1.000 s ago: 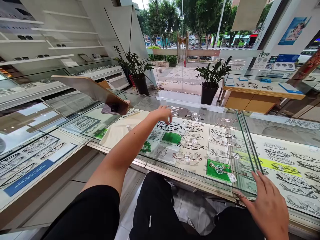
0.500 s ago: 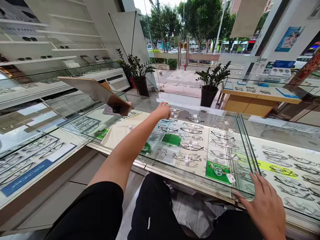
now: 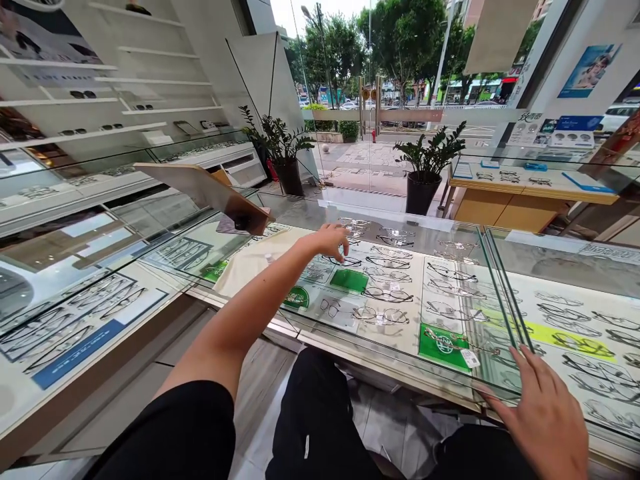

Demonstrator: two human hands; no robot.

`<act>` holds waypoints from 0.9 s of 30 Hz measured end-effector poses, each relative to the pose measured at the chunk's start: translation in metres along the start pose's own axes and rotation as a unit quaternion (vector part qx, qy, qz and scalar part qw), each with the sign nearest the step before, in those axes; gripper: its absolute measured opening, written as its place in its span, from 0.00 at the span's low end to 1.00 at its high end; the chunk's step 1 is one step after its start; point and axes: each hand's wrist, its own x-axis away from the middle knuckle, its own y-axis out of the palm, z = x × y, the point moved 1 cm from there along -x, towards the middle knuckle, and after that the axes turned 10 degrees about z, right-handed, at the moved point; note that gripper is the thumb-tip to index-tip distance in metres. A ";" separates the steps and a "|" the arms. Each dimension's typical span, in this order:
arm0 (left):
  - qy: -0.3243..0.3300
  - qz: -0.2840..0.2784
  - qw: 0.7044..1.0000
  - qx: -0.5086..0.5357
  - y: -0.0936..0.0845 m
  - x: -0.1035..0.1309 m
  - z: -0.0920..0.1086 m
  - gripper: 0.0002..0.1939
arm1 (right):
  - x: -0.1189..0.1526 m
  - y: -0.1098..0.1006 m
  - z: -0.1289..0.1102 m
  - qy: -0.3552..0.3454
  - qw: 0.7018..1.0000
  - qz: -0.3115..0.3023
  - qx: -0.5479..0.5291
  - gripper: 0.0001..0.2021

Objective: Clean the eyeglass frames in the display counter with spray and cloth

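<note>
Reaching with the left hand [image 3: 333, 240], open and loosely curled, over eyeglasses [image 3: 354, 263] in the display case [image 3: 395, 367]; touching the case's glass edge with the right hand [image 3: 547, 407], spread open, with more eyeglasses between both grips and a green card [image 3: 349, 281] bodyward of the left

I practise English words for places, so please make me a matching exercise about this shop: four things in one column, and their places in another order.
Column one
1. left hand
2. right hand
3. yellow strip
4. right-hand plant

Column two
A. in a black pot, beyond the counter
B. beneath some eyeglasses
C. at the counter's near edge, thumb spread from the fingers
D. at the end of an outstretched arm, by the rows of eyeglasses

Right pairs: 1-D, 2-C, 3-B, 4-A.
</note>
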 end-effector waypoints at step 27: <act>-0.059 0.097 0.988 -0.109 -0.008 0.004 0.012 0.14 | -0.001 -0.004 -0.005 0.011 1.000 0.006 0.011 0.43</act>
